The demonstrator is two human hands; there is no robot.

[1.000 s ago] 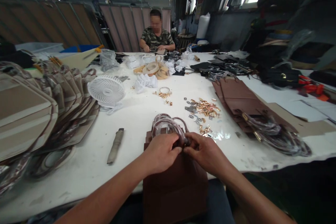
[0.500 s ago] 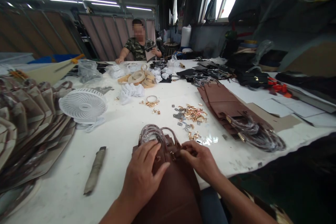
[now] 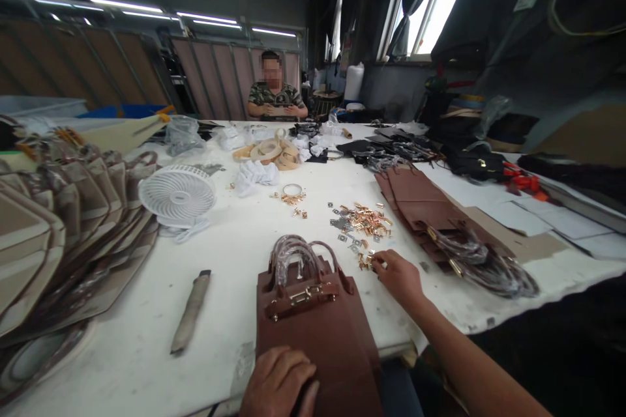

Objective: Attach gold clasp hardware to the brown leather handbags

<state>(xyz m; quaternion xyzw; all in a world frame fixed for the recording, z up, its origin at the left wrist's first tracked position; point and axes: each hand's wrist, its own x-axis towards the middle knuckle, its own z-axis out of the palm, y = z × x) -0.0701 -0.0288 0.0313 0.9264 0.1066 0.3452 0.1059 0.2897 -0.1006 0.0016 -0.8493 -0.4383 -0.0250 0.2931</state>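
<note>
A brown leather handbag lies flat at the near edge of the white table, its wrapped handles pointing away and a gold clasp strap across its front. My left hand rests on the bag's lower left corner with the fingers curled over the leather. My right hand reaches out to the right of the bag and pinches at small gold and silver metal fittings scattered on the table; what its fingertips hold is too small to name.
A stack of beige and brown bags fills the left side, beside a white fan and a grey-handled tool. More brown bags with wrapped handles lie at right. Another person sits at the far end.
My left hand slid from the bag's handles down to its lower corner. My right hand left the bag's clasp and reached right to the metal fittings.
</note>
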